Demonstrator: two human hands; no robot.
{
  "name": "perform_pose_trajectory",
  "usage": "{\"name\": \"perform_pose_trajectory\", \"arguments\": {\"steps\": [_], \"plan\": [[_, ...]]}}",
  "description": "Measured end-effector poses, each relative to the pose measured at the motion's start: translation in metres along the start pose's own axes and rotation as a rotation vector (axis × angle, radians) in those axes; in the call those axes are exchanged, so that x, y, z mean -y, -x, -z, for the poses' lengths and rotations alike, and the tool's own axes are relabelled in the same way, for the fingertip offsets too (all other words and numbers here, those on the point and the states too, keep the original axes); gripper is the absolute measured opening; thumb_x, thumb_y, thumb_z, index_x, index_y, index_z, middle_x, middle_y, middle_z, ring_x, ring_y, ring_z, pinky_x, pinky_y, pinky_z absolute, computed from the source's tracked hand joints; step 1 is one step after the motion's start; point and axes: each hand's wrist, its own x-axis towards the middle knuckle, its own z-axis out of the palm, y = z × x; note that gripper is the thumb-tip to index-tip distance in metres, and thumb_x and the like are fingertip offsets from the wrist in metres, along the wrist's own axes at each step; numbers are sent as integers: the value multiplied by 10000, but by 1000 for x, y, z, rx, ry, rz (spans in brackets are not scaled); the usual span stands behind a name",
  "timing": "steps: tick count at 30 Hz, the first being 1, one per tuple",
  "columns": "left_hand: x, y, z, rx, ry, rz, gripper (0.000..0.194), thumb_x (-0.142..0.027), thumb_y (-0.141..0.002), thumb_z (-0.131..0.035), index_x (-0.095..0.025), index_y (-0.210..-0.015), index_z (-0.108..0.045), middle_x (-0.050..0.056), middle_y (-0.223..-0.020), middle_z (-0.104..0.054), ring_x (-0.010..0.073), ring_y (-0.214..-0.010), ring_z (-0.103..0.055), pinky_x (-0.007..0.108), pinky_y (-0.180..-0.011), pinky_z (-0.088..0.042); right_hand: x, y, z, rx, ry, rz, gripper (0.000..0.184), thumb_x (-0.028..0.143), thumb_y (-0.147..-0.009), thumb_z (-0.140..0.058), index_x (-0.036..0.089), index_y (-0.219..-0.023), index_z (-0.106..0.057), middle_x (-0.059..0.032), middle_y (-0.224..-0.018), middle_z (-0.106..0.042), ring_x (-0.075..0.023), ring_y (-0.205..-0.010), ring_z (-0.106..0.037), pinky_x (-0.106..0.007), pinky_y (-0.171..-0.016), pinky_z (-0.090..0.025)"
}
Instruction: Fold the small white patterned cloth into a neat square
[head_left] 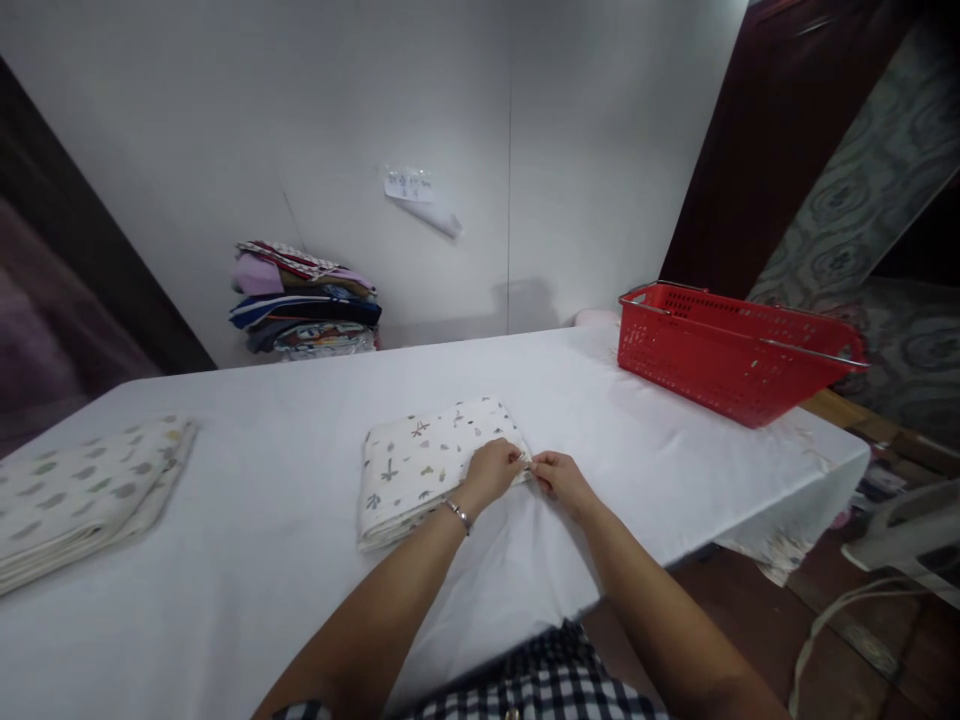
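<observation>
A folded white cloth [431, 450] printed with small plants lies on the white-covered table [285, 500] in front of me. At its near right corner both hands meet, fingertips almost touching. My left hand [493, 470], with a bracelet at the wrist, rests over the cloth's right part and pinches the corner. From the right, my right hand [560, 478] pinches the same corner between thumb and fingers. The exact bit of fabric between the fingertips is mostly hidden.
Another folded patterned cloth [90, 490] lies at the table's left. A red plastic basket [697, 365] with metal handles stands at the back right. Beyond the far edge, a stack of folded fabrics [307, 305] sits against the wall. A white stool [907, 530] stands right of the table.
</observation>
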Motion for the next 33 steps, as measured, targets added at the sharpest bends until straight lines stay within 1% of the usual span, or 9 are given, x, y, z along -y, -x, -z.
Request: {"name": "perform_pose_trajectory", "arguments": {"steps": [3,6,12,15,20,23,27,30,33], "plan": [[-2,1,-4,-57,-156,-88,213,-273,-834,-485,-174,-702,-619,51,-805,-607,173,-778,-547,296,-669,-349,0,0,-1,9,-12,-3,206,350,-656,-627,155,-655,-560,66,-432,-441,-53,-384,-314,-213,-405,-194],[-2,3,-7,-100,-236,-162,163,-237,-829,-485,-174,-731,-598,56,-829,-602,191,-835,-545,318,-713,-351,0,0,-1,-2,2,-10,199,344,-652,-624,157,-644,-554,71,-417,-428,-52,-378,-305,-211,-402,-192],[-2,6,-6,-134,-244,-176,121,-219,-839,-483,-174,-781,-579,63,-879,-591,196,-870,-535,328,-737,-356,-3,-5,1,35,-83,-47,172,312,-648,-623,157,-635,-550,59,-437,-453,-49,-365,-314,-213,-386,-168],[-2,9,-7,-139,-260,-219,103,-210,-838,-494,-168,-807,-583,63,-875,-592,199,-877,-532,332,-747,-363,0,-6,1,34,-107,-75,160,295,-648,-609,155,-602,-548,51,-442,-460,-48,-368,-328,-207,-378,-169],[-1,10,-12,-185,-289,-244,100,-205,-842,-497,-167,-810,-584,56,-857,-589,200,-862,-530,337,-752,-376,7,-7,0,65,-136,-147,161,286,-646,-583,156,-567,-530,40,-489,-503,-42,-363,-336,-194,-356,-140],[-1,11,-15,-183,-315,-265,93,-189,-838,-495,-168,-814,-582,57,-850,-587,202,-851,-526,343,-746,-385,10,-7,-1,55,-131,-191,213,335,-690,-570,155,-583,-532,29,-513,-527,-44,-361,-361,-192,-349,-127],[0,11,-17,-169,-310,-293,111,-148,-832,-482,-167,-867,-586,58,-856,-583,202,-857,-520,347,-753,-387,15,-10,-2,28,-10,-184,342,450,-737,-592,154,-579,-526,26,-469,-520,-43,-350,-345,-200,-346,-161],[1,13,-16,-173,-243,-255,122,-156,-840,-476,-175,-867,-594,51,-860,-576,189,-849,-517,332,-750,-384,20,-14,0,32,119,-176,348,425,-730,-635,156,-549,-510,43,-418,-484,-39,-345,-324,-200,-346,-182],[2,15,-12,-156,-145,-196,141,-191,-853,-473,-191,-880,-611,39,-869,-574,169,-822,-516,309,-736,-384,25,-17,4,82,165,-230,331,401,-751,-623,159,-554,-512,62,-380,-440,-38,-329,-298,-197,-335,-155]]}}
